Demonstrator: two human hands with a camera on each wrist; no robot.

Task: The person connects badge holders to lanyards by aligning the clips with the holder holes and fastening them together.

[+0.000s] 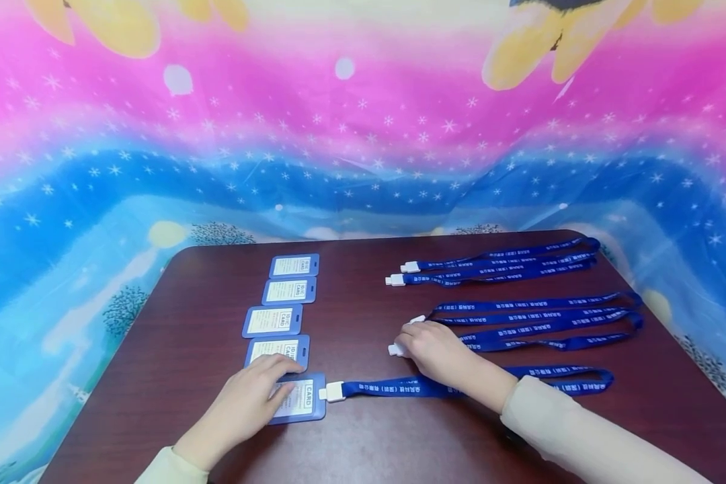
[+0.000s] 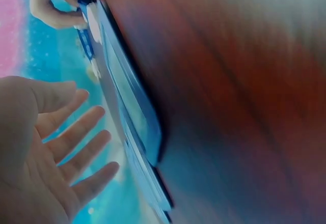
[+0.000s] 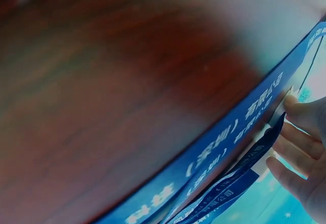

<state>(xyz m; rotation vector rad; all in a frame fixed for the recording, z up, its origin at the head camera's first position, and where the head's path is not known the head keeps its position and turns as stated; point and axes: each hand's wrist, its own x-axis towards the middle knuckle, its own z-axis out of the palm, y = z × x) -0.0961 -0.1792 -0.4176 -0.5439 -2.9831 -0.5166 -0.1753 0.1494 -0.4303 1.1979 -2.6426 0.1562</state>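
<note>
My left hand (image 1: 245,396) is over the nearest blue card holder (image 1: 317,407), fingers spread and relaxed. In the left wrist view the fingers (image 2: 84,155) are loosely extended beside the card holders with nothing between them. That nearest holder is joined to a blue lanyard by a white clip (image 1: 335,391). My right hand (image 1: 438,349) pinches the white clip (image 1: 397,349) end of another blue lanyard (image 1: 514,333) between thumb and fingers. Its strap trails right across the table. Another white clip (image 1: 418,319) shows just behind the fingers.
Several more blue card holders (image 1: 289,291) form a column on the left of the dark wooden table (image 1: 351,296). Two lanyards (image 1: 496,272) with white clips lie at the back right. A colourful patterned cloth (image 1: 363,134) hangs behind the table.
</note>
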